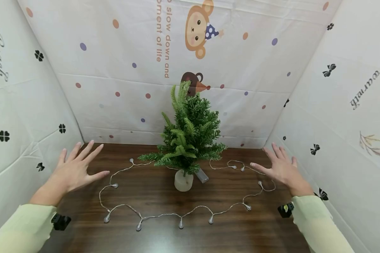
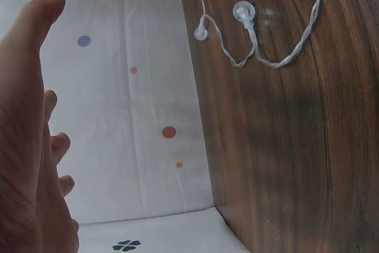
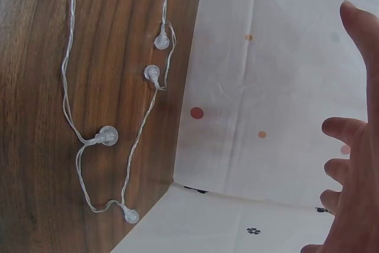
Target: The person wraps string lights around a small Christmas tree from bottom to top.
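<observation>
1. Silvery wire carries the lights (image 1: 181, 222), clear round bulbs spaced along it, laid in a wide, wavy loop around the tree (image 1: 190, 137).
2. Green and bushy, the tree stands upright inside that loop, with lighter sprigs on its near side and a pale, round base (image 1: 183, 181).
3. Just beside the base lies a small grey box (image 1: 202, 175), partly hidden by branches.
4. Dark brown wood grain runs across the table (image 1: 145, 196), shiny at the near edge.
5. White cloth surrounds three sides: the left cloth (image 1: 22, 105) and right cloth (image 1: 332, 105) show clovers and bows, the back cloth (image 1: 114, 56) dots and a monkey (image 1: 196, 30).
6. Pale green sleeves (image 1: 28, 225) reach in. The left hand (image 1: 77, 170) hovers near the loop's left side, fingers straight and spread wide; the right hand (image 1: 282, 167) hovers near its right side, fingers and thumb apart.
</observation>
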A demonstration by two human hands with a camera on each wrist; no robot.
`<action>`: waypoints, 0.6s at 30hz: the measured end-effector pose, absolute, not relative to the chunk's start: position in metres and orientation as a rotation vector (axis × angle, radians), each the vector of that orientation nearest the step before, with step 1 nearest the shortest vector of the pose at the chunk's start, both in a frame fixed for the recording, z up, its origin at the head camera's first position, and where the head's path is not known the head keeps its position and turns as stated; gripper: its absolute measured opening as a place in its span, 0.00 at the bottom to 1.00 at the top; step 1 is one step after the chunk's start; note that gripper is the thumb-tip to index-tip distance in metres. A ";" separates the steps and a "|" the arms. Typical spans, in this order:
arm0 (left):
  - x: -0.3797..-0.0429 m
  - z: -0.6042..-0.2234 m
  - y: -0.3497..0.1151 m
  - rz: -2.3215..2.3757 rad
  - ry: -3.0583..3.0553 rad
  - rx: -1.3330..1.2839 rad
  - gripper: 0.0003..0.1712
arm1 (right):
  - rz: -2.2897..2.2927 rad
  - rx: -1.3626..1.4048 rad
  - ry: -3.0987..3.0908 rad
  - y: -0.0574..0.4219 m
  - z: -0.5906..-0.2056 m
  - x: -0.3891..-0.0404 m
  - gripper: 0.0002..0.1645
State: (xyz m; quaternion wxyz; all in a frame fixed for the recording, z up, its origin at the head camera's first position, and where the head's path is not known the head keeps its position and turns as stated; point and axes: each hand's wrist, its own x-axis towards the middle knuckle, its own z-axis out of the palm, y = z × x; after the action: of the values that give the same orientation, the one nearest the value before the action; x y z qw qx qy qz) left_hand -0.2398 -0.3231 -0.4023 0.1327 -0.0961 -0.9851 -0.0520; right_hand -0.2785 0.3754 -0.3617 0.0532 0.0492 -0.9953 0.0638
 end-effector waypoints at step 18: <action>-0.236 -0.406 -0.312 -0.154 -2.834 -0.337 0.58 | 0.224 0.175 -2.997 0.373 -0.366 -0.278 0.64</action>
State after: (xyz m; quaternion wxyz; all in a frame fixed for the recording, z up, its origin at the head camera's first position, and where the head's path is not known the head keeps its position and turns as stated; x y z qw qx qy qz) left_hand -0.2359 -0.3123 -0.4062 0.1414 -0.1167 -0.9816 -0.0534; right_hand -0.2782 0.3732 -0.3659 0.0657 0.0580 -0.9934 0.0744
